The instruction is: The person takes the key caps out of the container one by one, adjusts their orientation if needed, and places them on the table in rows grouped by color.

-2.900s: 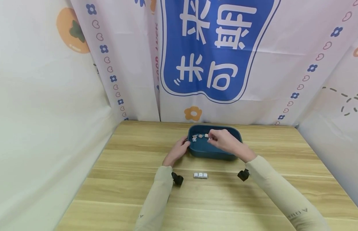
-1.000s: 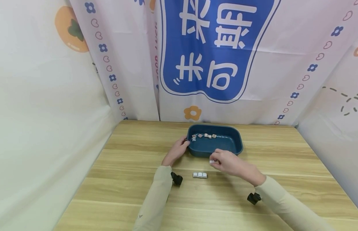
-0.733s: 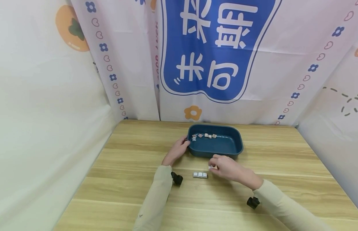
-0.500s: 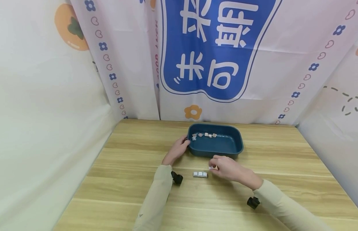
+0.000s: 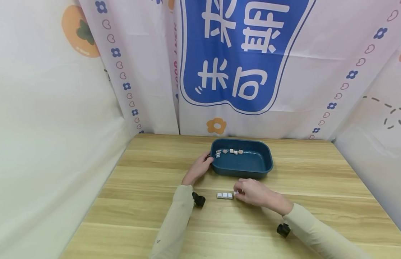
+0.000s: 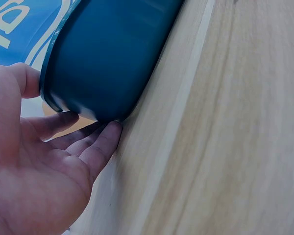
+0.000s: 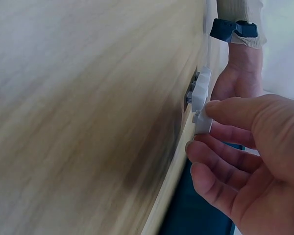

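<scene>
My right hand (image 5: 254,192) pinches a white keycap (image 7: 204,123) between thumb and fingers, low over the wooden table. Just left of it in the head view, three white keycaps (image 5: 224,195) stand side by side in a short row. The right wrist view shows dark switch-like parts under the row, with the held keycap close to its end. My left hand (image 5: 198,169) holds the left end of a dark blue rectangular tub (image 6: 105,63), thumb at the rim and fingers against the outer wall. Several small keycaps (image 5: 231,151) lie inside the tub, mostly along its far left side.
The wooden table (image 5: 139,201) runs back to a printed cloth (image 5: 155,72) hanging behind the tub. Pale cloth also hangs at left and right. Each wrist carries a small black camera (image 5: 283,230).
My right hand has come out of the tub with a white keycap, moved toward me and lowered it beside the row's right end. My left hand stays on the tub.
</scene>
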`<state>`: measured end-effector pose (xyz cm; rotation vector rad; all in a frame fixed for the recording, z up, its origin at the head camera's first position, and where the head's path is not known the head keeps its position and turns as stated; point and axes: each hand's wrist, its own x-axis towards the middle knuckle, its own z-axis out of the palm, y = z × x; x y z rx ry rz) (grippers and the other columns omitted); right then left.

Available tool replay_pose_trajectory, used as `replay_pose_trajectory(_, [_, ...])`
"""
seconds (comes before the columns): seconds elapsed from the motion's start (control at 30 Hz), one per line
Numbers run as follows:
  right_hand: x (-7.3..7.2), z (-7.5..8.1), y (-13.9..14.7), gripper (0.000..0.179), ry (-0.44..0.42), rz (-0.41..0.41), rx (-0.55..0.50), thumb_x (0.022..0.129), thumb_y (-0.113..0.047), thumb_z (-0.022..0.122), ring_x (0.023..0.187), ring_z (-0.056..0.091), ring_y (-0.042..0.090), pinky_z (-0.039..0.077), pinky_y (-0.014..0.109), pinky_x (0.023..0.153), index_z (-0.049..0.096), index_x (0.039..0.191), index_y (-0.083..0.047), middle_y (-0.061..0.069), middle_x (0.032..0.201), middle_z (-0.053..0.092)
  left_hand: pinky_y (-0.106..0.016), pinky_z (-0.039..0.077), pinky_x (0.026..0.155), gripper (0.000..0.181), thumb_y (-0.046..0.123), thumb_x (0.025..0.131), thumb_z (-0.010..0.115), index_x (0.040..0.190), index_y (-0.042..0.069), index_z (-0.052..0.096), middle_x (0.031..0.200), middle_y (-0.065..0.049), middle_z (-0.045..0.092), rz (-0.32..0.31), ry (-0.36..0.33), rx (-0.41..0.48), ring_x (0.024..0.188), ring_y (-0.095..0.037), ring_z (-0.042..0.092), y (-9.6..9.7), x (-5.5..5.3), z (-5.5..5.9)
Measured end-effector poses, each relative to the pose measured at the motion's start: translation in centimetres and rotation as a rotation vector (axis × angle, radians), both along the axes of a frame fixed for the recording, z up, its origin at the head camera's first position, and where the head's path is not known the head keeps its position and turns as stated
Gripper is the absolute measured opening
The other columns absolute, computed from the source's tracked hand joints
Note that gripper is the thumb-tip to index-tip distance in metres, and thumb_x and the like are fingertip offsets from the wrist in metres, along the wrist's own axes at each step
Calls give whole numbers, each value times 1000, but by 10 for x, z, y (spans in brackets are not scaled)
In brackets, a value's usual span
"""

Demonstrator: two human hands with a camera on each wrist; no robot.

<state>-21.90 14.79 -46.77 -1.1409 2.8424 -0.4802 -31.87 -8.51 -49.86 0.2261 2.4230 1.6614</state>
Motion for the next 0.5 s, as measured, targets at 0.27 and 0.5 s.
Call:
replay_pose_trajectory(0.27, [-1, -4, -2, 7, 10, 2, 10, 84, -25, 67, 63, 44, 4, 37, 18, 53, 67, 86, -18, -10, 74, 51, -39, 41, 101, 49, 31, 96, 42, 142, 15, 37, 143, -5, 41, -4, -6, 14, 126, -19, 43, 0, 0, 0])
replay_pose_trajectory(0.5, [0, -7, -3, 6, 6, 6, 11, 83, -26, 67, 62, 43, 4, 36, 18, 52, 64, 83, -22, -11, 72, 50, -39, 40, 101, 50, 31, 96, 41, 143, 15, 36, 143, -5, 40, -7, -6, 0, 126, -19, 42, -1, 0, 1])
